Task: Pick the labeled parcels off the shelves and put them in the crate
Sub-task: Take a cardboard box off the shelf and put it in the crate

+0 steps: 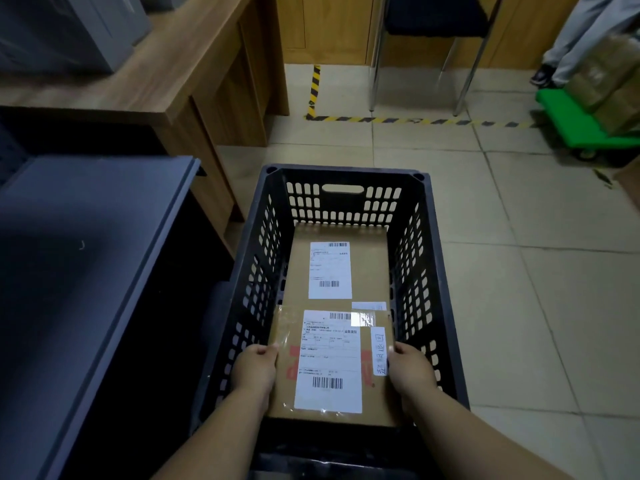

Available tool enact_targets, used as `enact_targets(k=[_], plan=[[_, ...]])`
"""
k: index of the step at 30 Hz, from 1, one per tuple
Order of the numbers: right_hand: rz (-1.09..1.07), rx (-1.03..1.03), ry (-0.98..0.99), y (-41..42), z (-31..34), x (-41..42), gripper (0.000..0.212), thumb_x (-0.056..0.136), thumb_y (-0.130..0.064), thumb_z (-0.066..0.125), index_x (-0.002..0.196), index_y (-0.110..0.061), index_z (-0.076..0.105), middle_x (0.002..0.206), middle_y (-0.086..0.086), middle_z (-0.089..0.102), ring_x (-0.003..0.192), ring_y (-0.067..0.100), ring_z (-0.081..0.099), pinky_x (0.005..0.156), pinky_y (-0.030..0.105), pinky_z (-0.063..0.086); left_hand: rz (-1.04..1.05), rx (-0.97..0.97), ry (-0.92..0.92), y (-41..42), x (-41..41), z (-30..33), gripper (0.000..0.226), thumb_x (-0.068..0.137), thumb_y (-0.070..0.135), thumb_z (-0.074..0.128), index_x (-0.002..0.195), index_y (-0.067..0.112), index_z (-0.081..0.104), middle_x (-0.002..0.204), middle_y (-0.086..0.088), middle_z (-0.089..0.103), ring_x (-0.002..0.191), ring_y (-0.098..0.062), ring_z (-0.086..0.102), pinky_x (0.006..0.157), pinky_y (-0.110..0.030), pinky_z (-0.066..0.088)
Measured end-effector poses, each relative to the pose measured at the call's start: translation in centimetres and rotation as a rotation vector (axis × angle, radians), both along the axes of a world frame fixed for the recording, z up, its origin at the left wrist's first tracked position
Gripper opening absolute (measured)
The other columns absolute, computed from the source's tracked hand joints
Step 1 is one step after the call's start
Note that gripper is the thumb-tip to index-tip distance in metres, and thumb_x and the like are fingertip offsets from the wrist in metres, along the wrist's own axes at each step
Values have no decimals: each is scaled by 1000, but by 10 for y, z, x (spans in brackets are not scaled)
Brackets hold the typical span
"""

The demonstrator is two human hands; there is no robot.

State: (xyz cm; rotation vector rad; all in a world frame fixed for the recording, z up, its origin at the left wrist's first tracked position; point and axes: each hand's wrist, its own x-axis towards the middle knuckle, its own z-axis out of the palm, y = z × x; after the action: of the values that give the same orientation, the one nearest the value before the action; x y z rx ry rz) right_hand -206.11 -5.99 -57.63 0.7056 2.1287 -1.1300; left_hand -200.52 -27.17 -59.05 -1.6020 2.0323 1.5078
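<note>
Nearest the camera, both forearms reach into the black perforated crate (pixel 446 306) standing on the tiled floor (pixel 536 289). The left hand (pixel 255 367) and right hand (pixel 410 367) hold a cardboard parcel (pixel 284 393) by its opposite side edges, fingers clamped on it, at the crate's near end. Its white shipping label (pixel 329 362) faces up. Beyond it, a second labeled parcel (pixel 367 261) lies flat against the crate's far wall. A dark grey shelf (pixel 86 237) runs just beside the crate's left side. Farther off stand a wooden table (pixel 166 74), a metal-legged chair (pixel 436 19), hazard tape (pixel 381 119) on the floor, and a green trolley (pixel 585 123) bearing wrapped boxes (pixel 609 81).
</note>
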Motion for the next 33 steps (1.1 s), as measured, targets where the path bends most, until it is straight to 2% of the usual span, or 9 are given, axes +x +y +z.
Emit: enact_targets(k=[7, 9, 12, 17, 19, 21, 25, 28, 33], plan=[[-31, 5, -39, 1, -29, -1, 26, 92, -16, 44, 84, -24, 68, 75, -2, 71, 71, 16, 65, 54, 24, 44, -45, 13, -78, 0, 0, -30, 19, 93, 25, 54, 81, 12, 60, 76, -4, 59, 70, -21, 54, 63, -29, 43], [-33, 14, -53, 1, -32, -2, 27, 91, -14, 44, 84, -23, 68, 78, 0, 72, 75, 19, 67, 60, 28, 52, -111, -4, -148, -2, -4, -33, 21, 94, 25, 53, 79, 12, 59, 76, -4, 57, 67, -19, 52, 59, -28, 40], [-17, 38, -69, 2, -39, -3, 30, 93, -14, 42, 87, -19, 70, 88, 4, 72, 86, 25, 67, 80, 36, 56, -252, 3, -245, -4, -13, -37, 25, 95, 24, 50, 94, 4, 64, 90, -10, 63, 81, -24, 59, 66, -30, 45], [32, 61, -111, 3, -53, -9, 29, 96, -14, 42, 101, -6, 69, 104, 14, 69, 97, 31, 65, 91, 42, 53, -365, -26, -315, -9, -25, -47, 28, 95, 20, 50, 106, -2, 63, 106, -17, 64, 96, -31, 61, 84, -37, 51], [44, 96, -109, 2, -57, -13, 28, 96, -12, 41, 105, -5, 67, 108, 15, 68, 101, 32, 63, 92, 40, 52, -411, -27, -343, -12, -29, -49, 30, 95, 21, 50, 111, -2, 61, 107, -15, 63, 95, -29, 60, 82, -34, 51], [21, 86, -104, 2, -62, -14, 28, 96, -12, 43, 101, -5, 69, 103, 14, 70, 96, 30, 65, 86, 37, 53, -447, -28, -368, -15, -32, -49, 31, 96, 22, 49, 113, -2, 60, 109, -15, 63, 94, -29, 59, 78, -33, 49], [22, 81, -86, -1, -65, -17, 28, 95, -13, 44, 95, -6, 71, 96, 12, 72, 89, 28, 67, 74, 31, 52, -441, -9, -345, -19, -37, -53, 30, 95, 20, 50, 111, -3, 61, 111, -19, 63, 102, -33, 60, 92, -41, 51], [52, 89, -65, -2, -64, -20, 28, 95, -14, 44, 96, -10, 71, 94, 9, 72, 81, 23, 65, 60, 24, 46, -426, 8, -321, -21, -38, -55, 31, 95, 19, 51, 111, -5, 61, 112, -21, 63, 103, -35, 60, 93, -45, 50], [80, 98, -65, -5, -61, -22, 28, 95, -16, 44, 99, -13, 71, 95, 7, 72, 88, 23, 67, 61, 23, 46, -461, -34, -324, -20, -36, -54, 32, 95, 25, 49, 105, -2, 63, 107, -17, 65, 97, -31, 61, 87, -39, 53]])
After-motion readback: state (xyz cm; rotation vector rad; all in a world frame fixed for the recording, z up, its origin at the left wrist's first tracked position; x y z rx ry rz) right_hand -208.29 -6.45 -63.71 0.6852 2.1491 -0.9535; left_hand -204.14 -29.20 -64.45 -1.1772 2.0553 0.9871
